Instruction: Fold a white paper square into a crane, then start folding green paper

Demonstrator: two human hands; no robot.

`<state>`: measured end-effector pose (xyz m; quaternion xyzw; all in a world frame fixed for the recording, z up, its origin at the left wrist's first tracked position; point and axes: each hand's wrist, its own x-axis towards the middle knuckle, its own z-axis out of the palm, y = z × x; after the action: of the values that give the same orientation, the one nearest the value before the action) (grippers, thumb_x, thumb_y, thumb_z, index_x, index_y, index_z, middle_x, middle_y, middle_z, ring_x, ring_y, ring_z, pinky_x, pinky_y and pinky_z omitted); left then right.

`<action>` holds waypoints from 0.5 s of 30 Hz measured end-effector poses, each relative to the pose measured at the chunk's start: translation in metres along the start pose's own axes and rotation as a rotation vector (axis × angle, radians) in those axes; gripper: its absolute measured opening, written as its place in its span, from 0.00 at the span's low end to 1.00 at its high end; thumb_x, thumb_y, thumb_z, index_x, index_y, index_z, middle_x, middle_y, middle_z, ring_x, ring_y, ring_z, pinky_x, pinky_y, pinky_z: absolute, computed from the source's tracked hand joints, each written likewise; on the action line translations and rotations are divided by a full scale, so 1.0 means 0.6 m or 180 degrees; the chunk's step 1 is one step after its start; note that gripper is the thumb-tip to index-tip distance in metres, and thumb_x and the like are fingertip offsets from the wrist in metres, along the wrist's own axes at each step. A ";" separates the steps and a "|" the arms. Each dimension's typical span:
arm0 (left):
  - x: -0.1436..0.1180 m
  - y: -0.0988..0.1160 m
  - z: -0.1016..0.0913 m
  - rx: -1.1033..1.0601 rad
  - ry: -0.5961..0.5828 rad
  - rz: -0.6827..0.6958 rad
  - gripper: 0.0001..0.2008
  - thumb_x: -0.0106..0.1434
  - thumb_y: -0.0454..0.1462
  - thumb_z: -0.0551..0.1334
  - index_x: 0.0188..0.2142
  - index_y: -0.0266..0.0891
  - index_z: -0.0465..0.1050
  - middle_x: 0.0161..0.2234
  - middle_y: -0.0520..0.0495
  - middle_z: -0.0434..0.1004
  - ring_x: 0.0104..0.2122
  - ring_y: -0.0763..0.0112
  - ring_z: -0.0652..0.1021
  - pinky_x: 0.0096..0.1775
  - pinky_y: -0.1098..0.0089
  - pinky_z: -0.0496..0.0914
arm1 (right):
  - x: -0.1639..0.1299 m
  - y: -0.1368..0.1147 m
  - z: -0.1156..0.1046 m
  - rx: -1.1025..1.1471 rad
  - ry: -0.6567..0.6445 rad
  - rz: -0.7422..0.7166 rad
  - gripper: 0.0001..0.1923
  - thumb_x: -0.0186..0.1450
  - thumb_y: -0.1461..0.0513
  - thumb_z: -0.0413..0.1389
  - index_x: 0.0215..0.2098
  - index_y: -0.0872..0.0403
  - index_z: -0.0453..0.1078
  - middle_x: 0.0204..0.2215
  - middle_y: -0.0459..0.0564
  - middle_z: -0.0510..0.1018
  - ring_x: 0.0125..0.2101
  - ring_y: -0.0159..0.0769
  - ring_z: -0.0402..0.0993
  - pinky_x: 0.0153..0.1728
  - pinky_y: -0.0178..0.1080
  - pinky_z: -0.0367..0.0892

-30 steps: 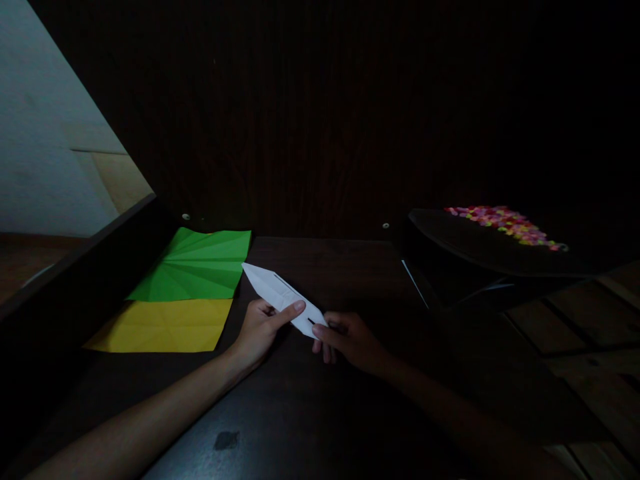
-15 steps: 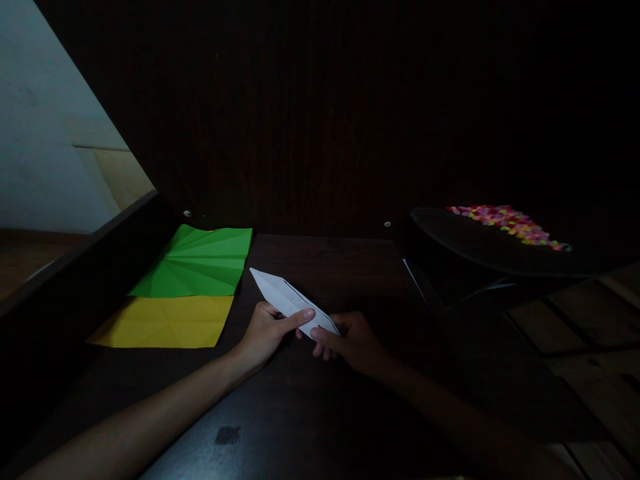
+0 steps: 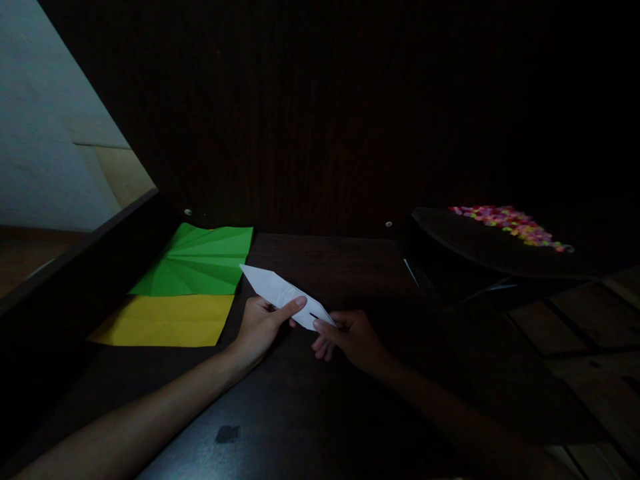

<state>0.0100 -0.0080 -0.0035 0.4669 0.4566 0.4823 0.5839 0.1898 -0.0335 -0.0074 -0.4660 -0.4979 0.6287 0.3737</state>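
While pinched at both ends, left hand [image 3: 261,323] gripping mid-length with thumb on top, right hand [image 3: 350,335] closed on the near tip, white folded paper [image 3: 283,295] held just above the dark tabletop [image 3: 310,400], right of the green sheet [image 3: 197,261] and yellow sheet [image 3: 163,320]. Could crumple or tear at the small dark slit if pulled too hard; could slip in such dim light. Long, narrow, pointed at both ends, sharply creased, far tip tilted up-left.

Dim room, seemingly dark wooden desk [image 3: 320,413]
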 end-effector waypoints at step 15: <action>0.009 0.006 -0.010 0.0155 0.0201 -0.0020 0.16 0.51 0.43 0.73 0.21 0.32 0.75 0.21 0.48 0.77 0.22 0.74 0.73 0.25 0.75 0.65 | 0.004 -0.002 -0.009 0.0084 0.0008 -0.0074 0.20 0.56 0.49 0.64 0.26 0.58 0.73 0.22 0.51 0.81 0.20 0.34 0.77 0.21 0.34 0.72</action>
<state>0.0043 -0.0018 -0.0013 0.4641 0.4878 0.4837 0.5591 0.1943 -0.0297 -0.0068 -0.4561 -0.4945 0.6302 0.3877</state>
